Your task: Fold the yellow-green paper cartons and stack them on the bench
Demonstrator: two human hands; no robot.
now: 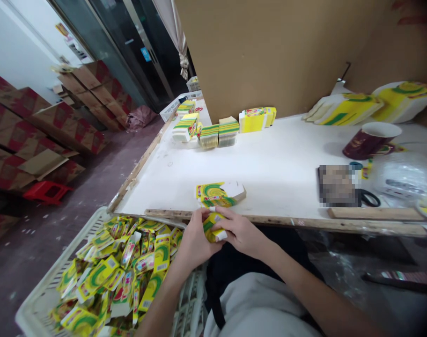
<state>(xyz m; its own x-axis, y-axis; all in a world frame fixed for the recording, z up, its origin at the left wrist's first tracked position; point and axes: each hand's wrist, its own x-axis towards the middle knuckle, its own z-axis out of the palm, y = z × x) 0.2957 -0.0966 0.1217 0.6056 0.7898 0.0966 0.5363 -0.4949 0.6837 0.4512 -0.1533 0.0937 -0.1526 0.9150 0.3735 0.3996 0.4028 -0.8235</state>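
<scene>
Between my two hands is a small yellow and green cardboard box, held just over the table's front edge. My left hand wraps round its left side. Fingers of my right hand press on its right side, near a white end flap. Right behind my hands, a short stack of flat yellow-green cartons lies on the white table. To the left below the table, a cream plastic basket holds a heap of similar boxes.
Bundles of flat cartons stand at the back beside a large cardboard panel. Rightward are a maroon mug, black scissors and a plastic-wrapped item. Stacked brown-red cartons and a red stool occupy the left floor.
</scene>
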